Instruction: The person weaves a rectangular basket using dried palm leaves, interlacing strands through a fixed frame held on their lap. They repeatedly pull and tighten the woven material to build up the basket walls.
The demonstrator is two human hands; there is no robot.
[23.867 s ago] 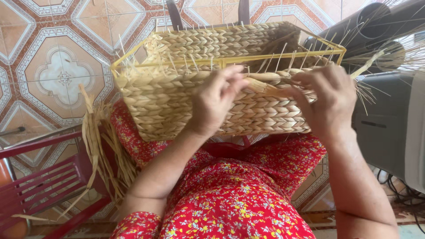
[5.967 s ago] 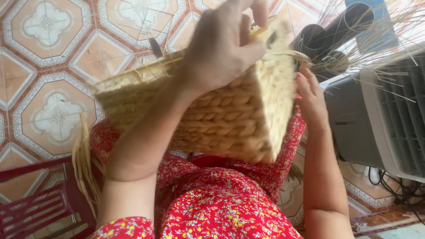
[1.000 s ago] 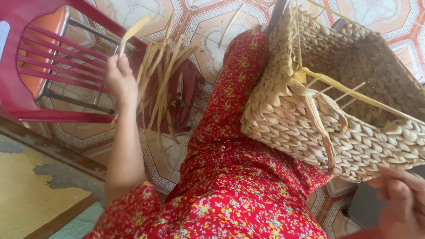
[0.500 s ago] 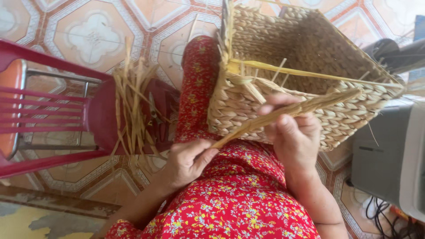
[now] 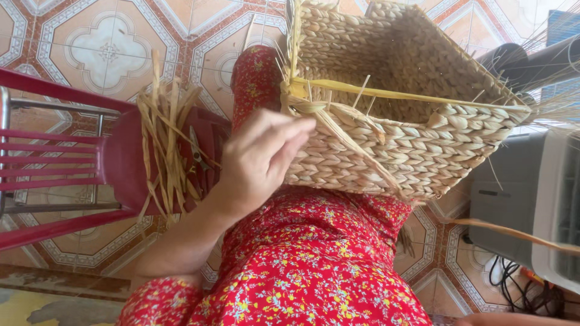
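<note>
Head view, looking down at a lap in a red flowered dress, with a woven basket resting on the knees and tipped so the opening faces up and away. Left hand pressed against the near corner of the basket, fingers loosely curved and touching the weave, not really clamped on anything as far as can be seen. Right hand out of frame, so can't tell what it's doing; only a long pale strand running off toward the lower right edge.

Progress-wise, looks pretty far along: walls braided all the way up, bottom closed, yellow frame already wrapped into the top edge. Left to do, judging by the look of it: rim finishing. Loose fat strand hanging from the corner down across the side, plus lots of thin stubs poking out along the rim and untrimmed ends at the far corner.

Bundle of dry straw strips lying on a red plastic chair just to the left, small scissors beside it. Grey boxy appliance on the tiled floor to the right.
</note>
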